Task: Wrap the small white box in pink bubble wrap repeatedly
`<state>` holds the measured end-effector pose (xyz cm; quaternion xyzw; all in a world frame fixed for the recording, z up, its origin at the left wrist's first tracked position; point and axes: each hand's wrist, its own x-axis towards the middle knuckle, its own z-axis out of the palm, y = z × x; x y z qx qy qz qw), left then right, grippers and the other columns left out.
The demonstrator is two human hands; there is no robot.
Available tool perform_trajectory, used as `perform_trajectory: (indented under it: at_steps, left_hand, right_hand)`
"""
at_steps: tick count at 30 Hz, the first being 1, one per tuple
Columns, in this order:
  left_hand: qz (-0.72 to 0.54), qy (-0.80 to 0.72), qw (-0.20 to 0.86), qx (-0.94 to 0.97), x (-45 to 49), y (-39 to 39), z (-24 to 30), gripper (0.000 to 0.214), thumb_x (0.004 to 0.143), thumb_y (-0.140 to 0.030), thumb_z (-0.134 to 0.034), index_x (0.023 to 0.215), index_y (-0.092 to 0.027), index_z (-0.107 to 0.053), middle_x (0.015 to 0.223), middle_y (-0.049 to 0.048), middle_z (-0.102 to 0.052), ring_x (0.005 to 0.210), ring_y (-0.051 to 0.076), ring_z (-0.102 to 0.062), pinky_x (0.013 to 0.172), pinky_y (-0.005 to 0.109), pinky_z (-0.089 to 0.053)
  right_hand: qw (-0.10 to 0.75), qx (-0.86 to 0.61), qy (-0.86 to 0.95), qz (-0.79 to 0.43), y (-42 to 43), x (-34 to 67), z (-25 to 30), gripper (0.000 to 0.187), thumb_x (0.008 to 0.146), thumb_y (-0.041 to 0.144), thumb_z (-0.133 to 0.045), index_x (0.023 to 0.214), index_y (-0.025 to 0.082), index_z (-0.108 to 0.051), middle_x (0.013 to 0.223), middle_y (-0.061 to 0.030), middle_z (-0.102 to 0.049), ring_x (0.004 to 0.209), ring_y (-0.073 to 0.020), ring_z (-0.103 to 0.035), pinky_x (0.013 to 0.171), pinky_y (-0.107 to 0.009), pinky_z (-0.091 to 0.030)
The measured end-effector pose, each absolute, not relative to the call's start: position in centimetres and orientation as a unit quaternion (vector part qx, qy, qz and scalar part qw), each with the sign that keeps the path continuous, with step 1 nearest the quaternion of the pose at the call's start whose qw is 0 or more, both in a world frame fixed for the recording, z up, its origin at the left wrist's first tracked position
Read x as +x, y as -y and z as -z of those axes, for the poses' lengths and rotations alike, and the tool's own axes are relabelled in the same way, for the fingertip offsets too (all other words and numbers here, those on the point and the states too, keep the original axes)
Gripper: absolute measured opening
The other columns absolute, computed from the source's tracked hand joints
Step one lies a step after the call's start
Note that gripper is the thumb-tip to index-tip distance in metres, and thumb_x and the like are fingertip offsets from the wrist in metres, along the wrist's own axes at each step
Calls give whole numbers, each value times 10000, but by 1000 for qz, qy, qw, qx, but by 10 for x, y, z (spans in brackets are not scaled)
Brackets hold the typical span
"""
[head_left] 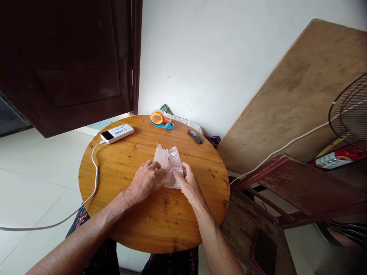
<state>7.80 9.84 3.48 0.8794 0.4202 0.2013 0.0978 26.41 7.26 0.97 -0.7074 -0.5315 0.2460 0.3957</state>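
A crumpled, clear piece of bubble wrap (pixel 174 158) lies at the middle of the round wooden table (pixel 169 225), with a seam or fold running down it. My left hand (pixel 147 176) is closed at its left lower edge, fingers curled, the fingertips partly hidden. From the right, my right hand (pixel 187 182) grips the other edge, its thumb on top of the wrap and the index finger along the side. Whether anything lies inside the wrap I cannot make out.
Toward the back stand an orange and blue tape dispenser (pixel 161 119) and a blurred dark object (pixel 195 136). A white device (pixel 117 133) with a white cable (pixel 96 172) sits at the left. A wooden chair (pixel 315 183) and a fan (pixel 349 110) are on the right.
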Motion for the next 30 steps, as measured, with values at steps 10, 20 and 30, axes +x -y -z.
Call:
perform_trajectory:
  at_steps: [10,20,30]
  left_hand:
    - [-188,-404,109,889,76,-96,-36,239,945,-227,-537,1108,-282,-704,1079,74,-640,940,231,-571,822,357,-492]
    - [-155,-388,133,898,77,-101,-41,234,965,-280,-526,1097,-277,-718,1012,81,-627,936,236,-585,789,324,-500]
    - [-218,-432,205,851,84,-104,-28,389,878,-186,-586,1267,-194,-601,1125,108,-665,1040,267,-623,907,375,-517]
  right_hand:
    - [324,-736,550,-224,-81,249,-19,468,733,185,-628,1196,226,-572,988,-45,-733,880,-211,-669,767,-313,-514]
    - [492,-642,427,-404,-76,236,-21,694,736,423,-625,1357,162,-459,860,-34,-719,531,-155,-594,385,-235,-450]
    - [448,-650,514,-336,-70,225,-34,658,818,361,-558,1420,117,-454,916,-62,-745,743,-184,-673,586,-265,-553]
